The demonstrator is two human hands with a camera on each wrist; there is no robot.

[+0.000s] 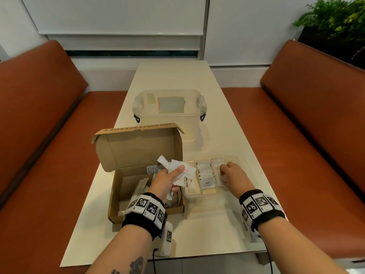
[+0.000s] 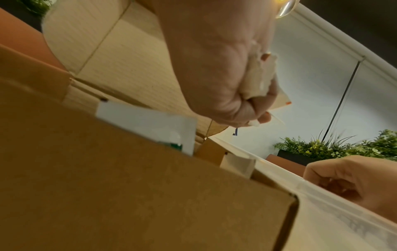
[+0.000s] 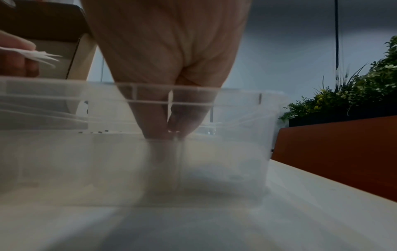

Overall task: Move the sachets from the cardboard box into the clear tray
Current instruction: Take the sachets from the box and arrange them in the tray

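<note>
The open cardboard box (image 1: 116, 194) lies on the left of the table with its lid up, and loose sachets (image 1: 142, 186) lie inside. My left hand (image 1: 175, 178) grips a bunch of white sachets (image 1: 178, 171) above the box's right side; the left wrist view shows them crumpled in the fist (image 2: 261, 76). To the right sits the clear tray (image 1: 243, 161), its compartments holding rows of sachets (image 1: 206, 175). My right hand (image 1: 222, 169) reaches down into a right compartment. Its fingertips (image 3: 159, 132) are pinched together low in the tray (image 3: 64, 152), with a thin white edge between them.
A clear lidded container (image 1: 169, 107) stands behind the box. The cream table (image 1: 217, 224) runs between two orange benches (image 1: 39, 115) (image 1: 316, 115). Green plants (image 1: 339, 18) stand behind the right bench. The window wall lies at the table's far end.
</note>
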